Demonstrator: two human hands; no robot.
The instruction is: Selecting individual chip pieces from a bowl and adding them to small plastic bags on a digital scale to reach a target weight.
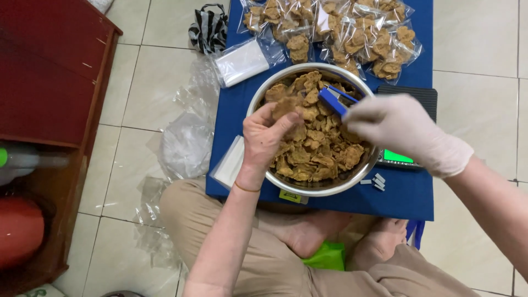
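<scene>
Brown crisp fried snack pieces (316, 148) fill the round steel bowl (258, 99) on the blue mat (407, 192), and the bare left hand (267, 137) pinches one piece (286, 105) over the near rim. Right hand (401, 132), in a thin white glove, closes around a blue stapler (333, 100) above the bowl. Looks like the picking-out stage; sealed clear snack bags (352, 33) lie beyond, empty flat plastic bags (242, 61) just left.
</scene>
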